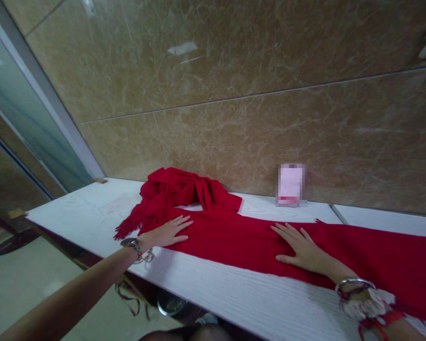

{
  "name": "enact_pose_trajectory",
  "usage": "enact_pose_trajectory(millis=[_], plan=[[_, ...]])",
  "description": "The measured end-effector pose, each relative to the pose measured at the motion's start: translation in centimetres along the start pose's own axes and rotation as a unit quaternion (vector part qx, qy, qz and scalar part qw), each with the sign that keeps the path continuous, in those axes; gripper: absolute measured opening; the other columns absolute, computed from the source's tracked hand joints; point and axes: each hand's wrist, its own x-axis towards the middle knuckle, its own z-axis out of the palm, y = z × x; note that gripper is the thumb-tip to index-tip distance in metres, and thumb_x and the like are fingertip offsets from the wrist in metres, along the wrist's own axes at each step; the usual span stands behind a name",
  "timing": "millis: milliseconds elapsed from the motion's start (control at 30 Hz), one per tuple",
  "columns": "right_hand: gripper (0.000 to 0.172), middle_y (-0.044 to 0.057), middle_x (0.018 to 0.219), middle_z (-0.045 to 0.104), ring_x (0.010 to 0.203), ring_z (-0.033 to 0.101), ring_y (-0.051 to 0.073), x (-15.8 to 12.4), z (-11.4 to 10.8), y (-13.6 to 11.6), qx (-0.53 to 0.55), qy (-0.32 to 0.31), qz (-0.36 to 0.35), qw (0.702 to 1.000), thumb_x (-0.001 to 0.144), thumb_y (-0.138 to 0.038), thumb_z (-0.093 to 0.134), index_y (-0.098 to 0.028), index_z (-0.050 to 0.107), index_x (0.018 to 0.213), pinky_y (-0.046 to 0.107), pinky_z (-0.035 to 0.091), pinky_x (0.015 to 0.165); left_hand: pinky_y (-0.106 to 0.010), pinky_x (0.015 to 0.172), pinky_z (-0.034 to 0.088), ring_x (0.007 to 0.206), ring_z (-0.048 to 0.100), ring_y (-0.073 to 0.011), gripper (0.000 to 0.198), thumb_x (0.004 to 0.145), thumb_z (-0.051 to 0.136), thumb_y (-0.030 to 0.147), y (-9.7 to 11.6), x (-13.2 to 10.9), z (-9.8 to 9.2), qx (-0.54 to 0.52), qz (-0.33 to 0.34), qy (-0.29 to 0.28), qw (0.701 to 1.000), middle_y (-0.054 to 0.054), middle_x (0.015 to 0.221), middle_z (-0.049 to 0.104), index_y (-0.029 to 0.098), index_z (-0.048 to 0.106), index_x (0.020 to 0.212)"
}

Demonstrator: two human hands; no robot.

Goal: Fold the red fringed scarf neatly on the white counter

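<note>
A long red scarf (230, 241) lies stretched along the white table (206, 284), running out of view on the right. At its left end the red cloth is bunched in a loose heap (184, 187), with a knotted fringe hanging toward the near left. My left hand (168, 232) rests flat on the scarf just in front of the heap, fingers spread. Farther right, my right hand (301, 248) also lies palm down on the cloth with its fingers apart. Neither hand grips anything.
A blurred pink-and-white upright object (291, 184) leans at the marble-look wall (234, 132) behind the table. A seam crosses the tabletop to its right. Under the near edge sits a round metal bowl (171, 303). A glass panel (31, 94) stands at the left.
</note>
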Motion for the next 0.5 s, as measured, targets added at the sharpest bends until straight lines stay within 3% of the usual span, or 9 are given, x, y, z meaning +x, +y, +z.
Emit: enact_pose_trajectory(millis=[133, 233, 367, 500], plan=[[0.072, 0.009, 0.141, 0.028, 0.130, 0.017, 0.031, -0.2, 0.5, 0.4, -0.011, 0.027, -0.008, 1.000, 0.074, -0.060, 0.041, -0.025, 0.027, 0.136, 0.058, 0.013, 0.102, -0.035, 0.104, 0.020, 0.131, 0.017, -0.0227, 0.064, 0.082, 0.045, 0.050, -0.7, -0.8, -1.1, 0.001, -0.017, -0.054, 0.998, -0.011, 0.144, 0.020, 0.021, 0.026, 0.136], [0.074, 0.009, 0.141, 0.028, 0.131, 0.017, 0.029, -0.4, 0.5, 0.5, -0.008, 0.032, 0.001, 0.999, 0.075, -0.058, 0.040, -0.020, 0.025, 0.137, 0.053, 0.015, 0.104, -0.038, 0.104, 0.018, 0.132, 0.012, -0.0253, 0.075, 0.076, 0.051, 0.054, 0.4, -0.7, -1.9, -0.001, -0.008, -0.071, 0.997, -0.012, 0.145, 0.014, 0.023, 0.020, 0.137], [0.062, 0.008, 0.140, 0.032, 0.131, 0.017, 0.028, -0.8, -0.3, 1.8, -0.030, 0.126, 0.004, 0.992, 0.079, -0.053, 0.034, -0.023, 0.032, 0.133, 0.053, 0.018, 0.104, -0.038, 0.105, 0.017, 0.133, 0.007, -0.0228, 0.062, 0.086, 0.037, 0.049, 3.2, 0.5, -2.2, -0.039, 0.000, -0.031, 0.999, -0.008, 0.147, 0.009, 0.026, 0.014, 0.139], [0.063, 0.010, 0.142, 0.024, 0.129, 0.012, 0.040, -2.5, -1.2, 6.2, -0.083, 0.220, 0.151, 0.960, 0.079, -0.057, 0.030, -0.026, 0.028, 0.135, 0.071, 0.016, 0.092, -0.040, 0.107, 0.013, 0.133, 0.002, -0.0231, 0.058, 0.089, 0.034, 0.042, 5.6, 2.5, -1.0, -0.049, 0.020, 0.051, 0.997, -0.007, 0.147, 0.002, 0.026, 0.010, 0.139]])
